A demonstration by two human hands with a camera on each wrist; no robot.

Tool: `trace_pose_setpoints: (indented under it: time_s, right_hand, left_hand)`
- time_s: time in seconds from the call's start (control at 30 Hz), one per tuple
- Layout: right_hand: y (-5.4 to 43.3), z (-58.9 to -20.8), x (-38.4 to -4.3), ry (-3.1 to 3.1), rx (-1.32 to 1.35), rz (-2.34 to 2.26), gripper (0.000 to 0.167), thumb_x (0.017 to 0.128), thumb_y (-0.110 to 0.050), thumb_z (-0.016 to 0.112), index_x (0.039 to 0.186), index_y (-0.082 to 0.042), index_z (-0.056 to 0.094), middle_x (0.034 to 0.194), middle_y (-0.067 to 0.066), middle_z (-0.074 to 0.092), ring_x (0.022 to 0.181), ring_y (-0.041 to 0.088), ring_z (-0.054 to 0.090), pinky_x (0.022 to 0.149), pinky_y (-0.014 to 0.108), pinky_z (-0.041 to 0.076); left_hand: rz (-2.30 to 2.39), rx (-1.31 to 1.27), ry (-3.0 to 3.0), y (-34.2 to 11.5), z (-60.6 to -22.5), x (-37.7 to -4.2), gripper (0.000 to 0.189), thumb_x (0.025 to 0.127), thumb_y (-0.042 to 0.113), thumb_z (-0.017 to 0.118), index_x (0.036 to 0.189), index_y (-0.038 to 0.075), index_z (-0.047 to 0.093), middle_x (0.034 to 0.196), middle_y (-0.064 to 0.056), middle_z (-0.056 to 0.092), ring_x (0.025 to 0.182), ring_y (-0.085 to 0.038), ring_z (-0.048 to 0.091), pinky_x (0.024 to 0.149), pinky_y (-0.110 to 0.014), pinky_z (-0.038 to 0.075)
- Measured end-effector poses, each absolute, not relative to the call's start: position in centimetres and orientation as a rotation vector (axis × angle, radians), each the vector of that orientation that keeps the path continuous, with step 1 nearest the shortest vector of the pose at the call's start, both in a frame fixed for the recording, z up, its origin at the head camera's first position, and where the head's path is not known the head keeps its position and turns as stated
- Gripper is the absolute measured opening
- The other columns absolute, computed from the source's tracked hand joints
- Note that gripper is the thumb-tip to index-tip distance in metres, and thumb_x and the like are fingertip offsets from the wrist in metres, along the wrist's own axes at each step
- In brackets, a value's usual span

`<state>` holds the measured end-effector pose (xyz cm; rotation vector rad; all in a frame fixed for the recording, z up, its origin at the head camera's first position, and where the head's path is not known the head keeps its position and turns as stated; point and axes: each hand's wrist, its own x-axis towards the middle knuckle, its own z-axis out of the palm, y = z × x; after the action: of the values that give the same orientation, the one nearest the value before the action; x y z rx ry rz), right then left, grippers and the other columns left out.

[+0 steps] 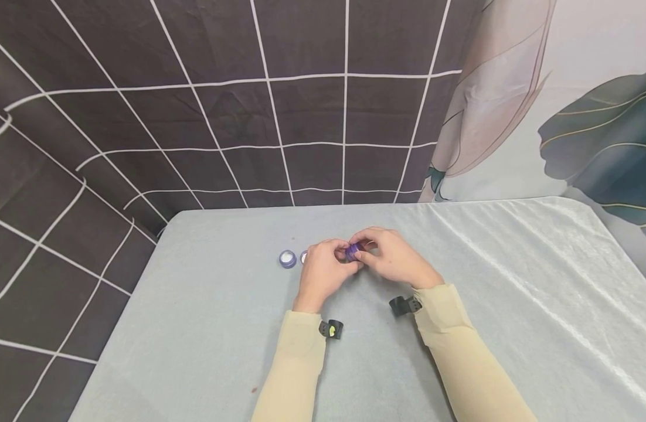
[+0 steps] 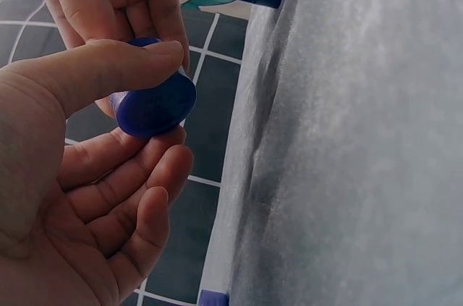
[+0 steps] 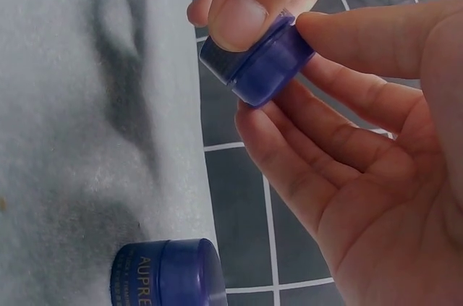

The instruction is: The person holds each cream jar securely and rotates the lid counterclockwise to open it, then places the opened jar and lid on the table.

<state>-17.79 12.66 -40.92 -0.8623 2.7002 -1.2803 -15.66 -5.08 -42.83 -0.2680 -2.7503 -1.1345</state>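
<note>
Both hands hold one small purple-blue jar point(image 1: 353, 252) between them above the table. My left hand point(image 1: 327, 271) pinches it from the left, its thumb across the side in the left wrist view. From the other side, my right hand point(image 1: 394, 256) grips it between thumb and fingertips. A seam runs around the jar point(image 3: 268, 71) in the right wrist view, between a darker and a lighter part. Left of the hands stands a similar jar point(image 1: 287, 258) with a white round top. Another jar point(image 1: 303, 257) shows only partly behind the left hand.
A further jar point(image 3: 166, 277) with gold lettering stands on the table, hidden in the head view. Light grey cloth covers the table point(image 1: 207, 305). Behind it hang a dark grid-patterned cloth point(image 1: 307, 117) and a leaf-patterned curtain point(image 1: 502, 129).
</note>
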Motion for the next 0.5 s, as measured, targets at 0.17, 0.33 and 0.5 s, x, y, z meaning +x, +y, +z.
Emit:
trace_pose_setpoints:
  time_s: [0.17, 0.33, 0.5]
  right_hand:
    - [12.82, -40.98, -17.8, 2.683, -0.893, -1.3, 0.023, 0.09, -0.004, 0.07, 0.113, -0.003, 0.07, 0.113, 0.01, 0.07, 0.1, 0.026, 0.069, 0.091, 0.044, 0.054]
    - [12.94, -41.04, -17.87, 2.656, -0.915, -1.306, 0.025, 0.09, -0.003, 0.07, 0.115, -0.001, 0.069, 0.114, 0.011, 0.069, 0.101, 0.029, 0.07, 0.093, 0.044, 0.053]
    - [13.01, -41.03, -17.86, 2.647, -0.925, -1.304, 0.026, 0.09, -0.002, 0.07, 0.116, -0.001, 0.068, 0.116, 0.012, 0.069, 0.104, 0.03, 0.069, 0.095, 0.045, 0.052]
  left_hand:
    - [-1.129, -0.269, -2.752, -5.07, -42.8, -15.66, 0.036, 0.073, 0.031, 0.088, 0.102, 0.012, 0.078, 0.084, 0.003, 0.073, 0.075, -0.009, 0.065, 0.072, -0.03, 0.052]
    - [-1.128, -0.277, -2.751, -5.1, -42.89, -15.73, 0.034, 0.074, 0.031, 0.087, 0.101, 0.012, 0.078, 0.083, 0.003, 0.073, 0.074, -0.009, 0.065, 0.071, -0.029, 0.052]
    - [-1.121, -0.279, -2.752, -5.19, -42.9, -15.69, 0.035, 0.074, 0.032, 0.087, 0.101, 0.013, 0.078, 0.084, 0.003, 0.073, 0.074, -0.009, 0.065, 0.071, -0.03, 0.052]
